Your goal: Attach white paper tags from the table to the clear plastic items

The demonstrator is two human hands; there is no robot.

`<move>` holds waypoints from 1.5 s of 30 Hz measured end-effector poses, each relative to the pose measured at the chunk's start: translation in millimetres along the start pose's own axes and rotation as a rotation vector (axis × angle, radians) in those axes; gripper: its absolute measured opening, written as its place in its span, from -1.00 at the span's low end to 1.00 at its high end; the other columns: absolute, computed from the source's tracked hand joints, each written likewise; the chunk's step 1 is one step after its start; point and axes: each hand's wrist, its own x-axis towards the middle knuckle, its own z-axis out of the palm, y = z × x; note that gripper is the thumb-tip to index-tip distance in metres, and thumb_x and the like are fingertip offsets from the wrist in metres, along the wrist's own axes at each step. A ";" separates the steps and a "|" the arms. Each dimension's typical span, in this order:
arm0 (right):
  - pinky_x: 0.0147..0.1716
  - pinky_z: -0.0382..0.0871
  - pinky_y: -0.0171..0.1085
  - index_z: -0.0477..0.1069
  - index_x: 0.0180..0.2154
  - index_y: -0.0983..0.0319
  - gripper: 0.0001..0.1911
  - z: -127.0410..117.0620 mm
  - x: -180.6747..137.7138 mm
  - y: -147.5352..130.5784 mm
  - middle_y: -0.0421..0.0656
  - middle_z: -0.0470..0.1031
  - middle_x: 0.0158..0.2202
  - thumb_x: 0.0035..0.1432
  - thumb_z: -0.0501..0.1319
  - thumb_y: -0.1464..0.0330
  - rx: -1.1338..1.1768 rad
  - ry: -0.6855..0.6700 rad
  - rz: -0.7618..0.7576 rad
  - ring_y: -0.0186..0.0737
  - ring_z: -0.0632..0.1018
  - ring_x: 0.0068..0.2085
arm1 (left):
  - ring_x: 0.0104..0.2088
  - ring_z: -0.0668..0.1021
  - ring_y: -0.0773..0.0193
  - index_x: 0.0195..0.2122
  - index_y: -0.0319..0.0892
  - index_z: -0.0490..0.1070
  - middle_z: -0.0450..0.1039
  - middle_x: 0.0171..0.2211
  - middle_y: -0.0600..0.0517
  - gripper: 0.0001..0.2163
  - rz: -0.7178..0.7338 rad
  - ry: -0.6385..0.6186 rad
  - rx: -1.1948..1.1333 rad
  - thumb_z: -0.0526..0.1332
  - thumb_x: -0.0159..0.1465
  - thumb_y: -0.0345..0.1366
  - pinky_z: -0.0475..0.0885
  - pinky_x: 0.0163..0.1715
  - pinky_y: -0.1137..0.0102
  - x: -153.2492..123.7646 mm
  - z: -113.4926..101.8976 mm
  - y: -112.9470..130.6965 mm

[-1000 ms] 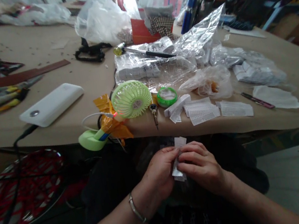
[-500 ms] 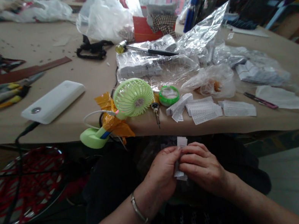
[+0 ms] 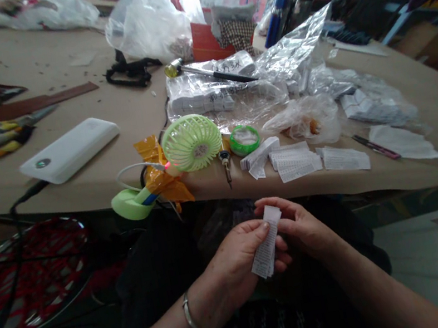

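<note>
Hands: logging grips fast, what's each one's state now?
Left hand: closed on the label strip.
Right hand: at the strip's top; grip cannot be told.

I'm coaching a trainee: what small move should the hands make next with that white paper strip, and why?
Likely lay the paper strip beside the matching strips near the table edge: the left hand pinches it, and the right hand rests just behind its top end.

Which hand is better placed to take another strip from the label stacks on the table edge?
Right, probably: the left hand pinches the label strip, while the right hand only touches its top end and sits nearer the label stacks.
</note>
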 end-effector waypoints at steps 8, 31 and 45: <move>-0.26 0.38 -0.32 0.49 -0.28 0.24 -0.70 0.3 9.6 3.9 -0.13 0.47 -0.20 -0.13 0.37 0.29 0.296 -0.244 0.103 -0.30 0.50 -0.28 | -0.62 0.47 0.38 -0.36 -0.31 0.38 0.42 -0.55 0.01 -0.79 0.013 -0.060 0.041 0.15 0.23 -0.21 0.36 -0.62 0.52 -3.4 -0.5 -4.3; -0.03 0.34 -0.16 0.32 0.00 0.19 -0.68 9.4 -9.9 -10.5 -0.05 0.39 -0.06 0.19 0.11 0.35 -0.956 0.172 -0.513 -0.16 0.43 -0.03 | -0.62 0.44 0.41 -0.37 -0.29 0.36 0.36 -0.56 0.05 -0.81 0.032 -0.009 0.094 0.14 0.23 -0.23 0.29 -0.62 0.53 -2.6 -3.6 -3.0; -0.23 0.36 -0.29 0.35 -0.13 0.15 -0.76 17.6 -9.7 -10.5 -0.19 0.47 -0.26 0.13 0.18 0.28 -0.558 0.264 -0.261 -0.25 0.50 -0.25 | -0.62 0.42 0.43 -0.36 -0.26 0.34 0.33 -0.57 0.09 -0.81 0.076 0.008 0.088 0.15 0.22 -0.20 0.27 -0.62 0.54 -2.3 -5.5 -2.5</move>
